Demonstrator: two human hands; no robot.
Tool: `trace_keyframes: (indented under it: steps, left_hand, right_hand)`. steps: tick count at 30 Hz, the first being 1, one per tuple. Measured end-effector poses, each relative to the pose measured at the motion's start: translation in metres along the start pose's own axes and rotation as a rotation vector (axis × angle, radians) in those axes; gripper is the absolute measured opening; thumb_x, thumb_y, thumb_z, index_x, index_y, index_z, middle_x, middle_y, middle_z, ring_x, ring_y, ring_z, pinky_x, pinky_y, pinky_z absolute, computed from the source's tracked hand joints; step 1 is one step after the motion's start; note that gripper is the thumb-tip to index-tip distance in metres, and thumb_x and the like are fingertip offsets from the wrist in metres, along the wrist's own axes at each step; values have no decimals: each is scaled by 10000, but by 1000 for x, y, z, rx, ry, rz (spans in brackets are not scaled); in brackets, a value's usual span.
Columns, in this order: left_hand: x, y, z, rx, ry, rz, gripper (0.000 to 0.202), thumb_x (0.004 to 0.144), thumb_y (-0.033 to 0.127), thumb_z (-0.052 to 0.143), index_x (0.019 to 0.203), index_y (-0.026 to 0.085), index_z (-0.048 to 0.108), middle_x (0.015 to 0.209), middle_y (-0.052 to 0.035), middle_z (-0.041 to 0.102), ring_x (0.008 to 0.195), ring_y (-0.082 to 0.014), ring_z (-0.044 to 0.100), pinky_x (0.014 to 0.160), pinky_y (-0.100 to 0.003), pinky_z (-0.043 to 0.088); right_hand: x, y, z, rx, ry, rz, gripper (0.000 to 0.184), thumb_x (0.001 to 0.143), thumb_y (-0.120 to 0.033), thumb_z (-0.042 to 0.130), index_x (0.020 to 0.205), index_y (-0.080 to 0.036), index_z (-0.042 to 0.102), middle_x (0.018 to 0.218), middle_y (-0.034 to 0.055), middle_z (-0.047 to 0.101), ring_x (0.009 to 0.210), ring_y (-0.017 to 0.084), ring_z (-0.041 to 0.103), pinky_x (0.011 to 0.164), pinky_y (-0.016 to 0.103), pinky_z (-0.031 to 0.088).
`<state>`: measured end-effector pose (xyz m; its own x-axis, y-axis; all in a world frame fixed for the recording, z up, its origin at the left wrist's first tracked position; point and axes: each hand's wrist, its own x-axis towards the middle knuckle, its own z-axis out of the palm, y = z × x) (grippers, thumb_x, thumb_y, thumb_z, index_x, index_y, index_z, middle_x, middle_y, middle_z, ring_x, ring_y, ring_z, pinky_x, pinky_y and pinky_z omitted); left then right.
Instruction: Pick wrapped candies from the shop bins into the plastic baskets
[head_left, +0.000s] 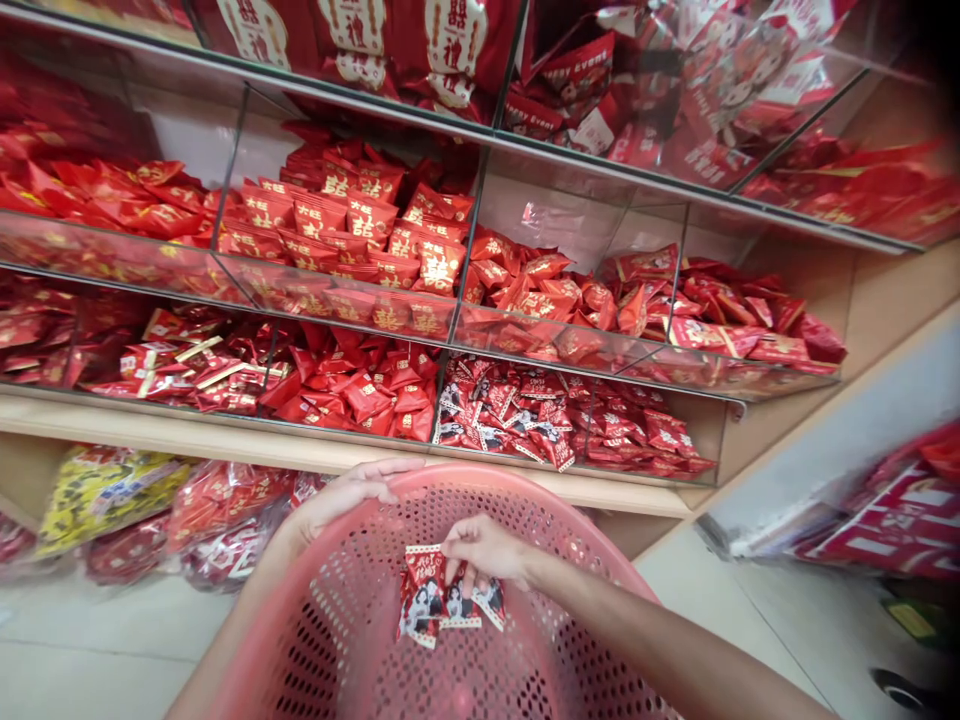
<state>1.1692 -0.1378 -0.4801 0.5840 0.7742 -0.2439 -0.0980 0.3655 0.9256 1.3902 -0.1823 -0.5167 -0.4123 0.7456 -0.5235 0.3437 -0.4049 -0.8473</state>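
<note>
My left hand [346, 497] grips the far rim of a pink perforated plastic basket [337, 620] held in front of me. My right hand [486, 548] hangs over the inside of the basket, fingers pinched on a few small red candy packets [439, 603] printed with black-and-white figures. The same kind of packets fills the clear bin [559, 420] straight ahead on the lowest tier, just above the basket.
Tiered clear acrylic bins [352, 250] hold several kinds of red wrapped sweets. Bagged goods, one of them a yellow bag [105, 490], lie under the wooden shelf [225, 440]. Red boxes [892, 520] stack at the right on the tiled floor.
</note>
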Motion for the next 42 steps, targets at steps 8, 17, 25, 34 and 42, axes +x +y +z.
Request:
trace_keyframes:
  steps: [8, 17, 25, 34, 42]
  left_hand:
    - [-1, 2, 2, -4, -21, 13, 655, 596, 65, 572, 1231, 221, 527, 1125, -58, 652, 972, -246, 608, 768, -326, 495]
    - [1, -1, -2, 5, -38, 34, 594, 600, 69, 554, 1174, 223, 573, 1260, -61, 563, 1095, -271, 549, 865, -371, 472]
    - [-1, 0, -1, -98, -84, 1, 596, 617, 57, 550, 1194, 205, 546, 1173, -62, 625, 1114, -267, 539, 897, -388, 456]
    - [0, -2, -4, -45, -51, 5, 591, 613, 98, 576, 1192, 215, 553, 1253, -66, 567, 1090, -272, 554, 862, -384, 474]
    - [0, 1, -1, -72, -40, -19, 585, 599, 60, 561, 1160, 225, 582, 1259, -47, 561, 1090, -276, 550, 821, -359, 482]
  right_hand:
    - [-29, -29, -1, -285, 227, -191, 190, 821, -311, 477, 706, -159, 488, 575, -19, 606, 315, 63, 511, 284, 142, 304]
    - [-72, -118, -67, -381, 953, -566, 254, 760, -379, 544, 616, -170, 533, 495, 9, 616, 301, 91, 492, 341, 192, 350]
    - [-31, -118, -86, -336, 967, -525, 229, 752, -344, 546, 623, -155, 556, 480, 24, 615, 309, 89, 498, 336, 179, 352]
    - [-23, -124, -82, -230, 997, -563, 137, 749, -205, 468, 632, -160, 522, 503, 24, 619, 320, 88, 499, 338, 180, 354]
    - [-41, -121, -77, -99, 980, -724, 143, 739, -282, 486, 648, -172, 496, 492, 1, 591, 330, 94, 495, 340, 191, 356]
